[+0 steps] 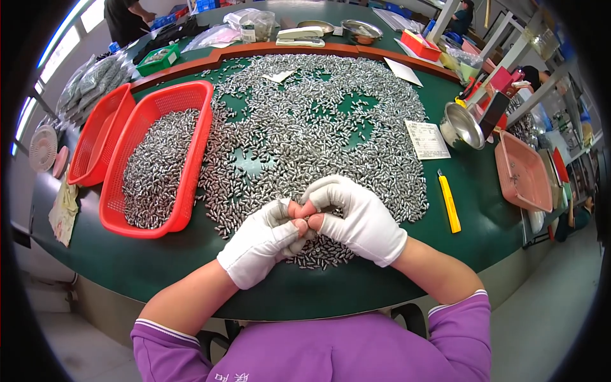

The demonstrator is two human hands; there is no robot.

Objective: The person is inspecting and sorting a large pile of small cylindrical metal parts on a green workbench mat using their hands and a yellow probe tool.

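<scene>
A broad spread of small silvery metal parts (293,153), short and pointed, covers the middle of the green table. Over its near edge my left hand (264,242) and my right hand (353,219) meet fingertip to fingertip. Both wear white gloves with the thumb and forefinger tips bare. The fingers of each are pinched together, and whatever lies between them is too small and covered to make out. On the left stands a red perforated basket (205,137) with many of the same metal parts in it.
Left of it sits another red basket (102,137). A yellow utility knife (449,204), a printed paper slip (427,140), a metal bowl (463,126) and a pink bin (523,170) are on the right. A brown wooden rail (254,49) runs along the back; a stapler (300,36) rests there.
</scene>
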